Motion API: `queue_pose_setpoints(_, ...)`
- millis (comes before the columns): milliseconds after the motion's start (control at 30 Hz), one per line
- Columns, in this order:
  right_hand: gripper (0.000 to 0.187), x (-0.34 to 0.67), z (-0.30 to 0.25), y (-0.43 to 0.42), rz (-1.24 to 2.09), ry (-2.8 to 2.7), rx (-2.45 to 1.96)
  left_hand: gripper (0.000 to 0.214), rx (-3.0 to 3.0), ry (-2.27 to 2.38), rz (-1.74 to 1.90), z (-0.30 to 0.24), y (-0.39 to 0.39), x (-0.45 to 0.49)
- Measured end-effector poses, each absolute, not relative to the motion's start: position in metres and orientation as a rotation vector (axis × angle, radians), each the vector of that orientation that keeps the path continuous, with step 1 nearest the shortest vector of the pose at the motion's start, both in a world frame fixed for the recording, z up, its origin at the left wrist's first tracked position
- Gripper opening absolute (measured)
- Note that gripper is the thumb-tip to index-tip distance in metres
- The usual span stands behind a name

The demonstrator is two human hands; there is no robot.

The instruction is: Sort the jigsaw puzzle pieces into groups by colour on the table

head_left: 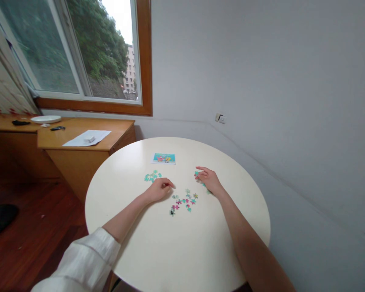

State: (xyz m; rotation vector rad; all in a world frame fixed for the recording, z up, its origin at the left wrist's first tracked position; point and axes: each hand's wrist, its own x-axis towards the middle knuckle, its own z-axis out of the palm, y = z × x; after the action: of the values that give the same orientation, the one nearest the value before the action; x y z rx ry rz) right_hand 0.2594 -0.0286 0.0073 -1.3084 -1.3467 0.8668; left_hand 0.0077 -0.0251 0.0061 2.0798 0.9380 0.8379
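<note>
On the round cream table point(176, 243) lie several small jigsaw pieces. My left hand point(159, 189) rests on the tabletop with its fingers curled together, just right of a teal cluster of pieces point(152, 176). My right hand point(209, 179) lies flat with fingers stretched out over a few teal pieces point(197, 173). Between the hands sits a loose scatter of pink and teal pieces point(184, 200). A small colourful picture card point(164, 158) lies further back on the table. Whether the left fingers hold a piece is hidden.
A wooden desk point(79, 150) stands to the left under the window, carrying a sheet of paper point(86, 138), a white plate point(45, 119) and small dark items. Grey walls close in behind and to the right. Dark wood floor lies at left.
</note>
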Motion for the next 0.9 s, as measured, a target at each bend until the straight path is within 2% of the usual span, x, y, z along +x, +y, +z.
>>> queue_pose_setpoints(233,0.028,0.213,0.015,-0.044,1.114,-1.558,-1.215,0.022,2.125,1.026,0.907,0.012,-0.029,0.010)
queue_pose_setpoints(467,0.027,0.188,0.013,-0.052,1.122,-1.680,-1.178,0.023,2.215,1.014,0.837,0.007,-0.027,0.011)
queue_pose_setpoints(600,0.025,0.192,0.008,-0.046,1.020,-1.612,-1.200,0.024,2.222,1.054,0.916,0.008,-0.019,0.007)
queue_pose_setpoints(800,0.028,0.216,0.003,-0.033,0.774,-1.508,-1.283,0.024,1.899,1.415,1.232,0.010,0.019,-0.032)
queue_pose_setpoints(900,0.028,0.230,0.001,-0.029,0.607,-1.495,-1.343,0.023,1.783,1.594,1.200,0.008,0.033,-0.055)
